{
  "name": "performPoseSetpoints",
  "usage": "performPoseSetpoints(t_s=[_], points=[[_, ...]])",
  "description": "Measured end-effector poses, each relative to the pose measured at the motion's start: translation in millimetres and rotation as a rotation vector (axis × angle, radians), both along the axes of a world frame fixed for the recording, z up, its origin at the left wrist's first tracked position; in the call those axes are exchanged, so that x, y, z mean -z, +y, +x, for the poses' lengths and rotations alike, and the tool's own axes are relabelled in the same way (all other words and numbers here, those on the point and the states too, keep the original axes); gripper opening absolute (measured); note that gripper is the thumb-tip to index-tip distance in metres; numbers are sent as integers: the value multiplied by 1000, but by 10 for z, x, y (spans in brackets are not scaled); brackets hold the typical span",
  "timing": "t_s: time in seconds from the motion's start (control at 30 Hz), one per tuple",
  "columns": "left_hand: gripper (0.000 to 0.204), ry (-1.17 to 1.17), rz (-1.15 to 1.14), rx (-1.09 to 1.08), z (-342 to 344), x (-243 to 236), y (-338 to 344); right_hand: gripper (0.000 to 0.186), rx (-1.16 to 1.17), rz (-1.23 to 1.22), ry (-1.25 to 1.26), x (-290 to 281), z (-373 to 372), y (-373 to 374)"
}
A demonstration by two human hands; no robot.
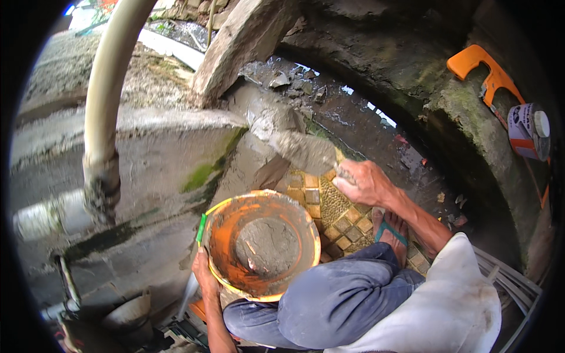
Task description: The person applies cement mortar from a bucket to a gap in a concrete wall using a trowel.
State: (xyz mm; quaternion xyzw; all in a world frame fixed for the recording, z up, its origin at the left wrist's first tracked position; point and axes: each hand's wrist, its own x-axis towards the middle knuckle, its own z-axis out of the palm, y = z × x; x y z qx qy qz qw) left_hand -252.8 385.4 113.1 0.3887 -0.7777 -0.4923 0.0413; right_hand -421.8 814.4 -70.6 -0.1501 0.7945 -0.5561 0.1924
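Observation:
My right hand (368,183) is closed round the handle of a trowel (307,154). Grey mortar coats its blade, whose far end meets a lump of wet mortar (272,119) on the ledge by a slanted stone post. With my left hand (205,272) I grip the near-left rim of an orange bucket (316,244), fingers partly hidden beneath it. Wet grey mortar (268,246) lies in the bottom of the bucket, and more is smeared over its inner wall. The bucket rests against my bent leg, its green-sleeved handle (201,228) folded down at the left.
A thick pipe (106,100) rises at the left in front of the concrete wall (159,156). The stone post (238,44) leans at the top. On the right ledge lie an orange-handled saw (491,73) and a can (522,130). Patterned tiles (344,226) surround my sandalled foot.

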Motion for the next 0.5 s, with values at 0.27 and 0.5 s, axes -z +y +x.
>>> performPoseSetpoints(t_s=[0.27, 0.5], points=[[39, 15, 4, -48, -82, -18, -70, 27, 321, -212, -211, 911, -992, -182], [41, -52, -80, -26, 48, -38, -103, 23, 739, -62, 280, 671, -1560, -464]])
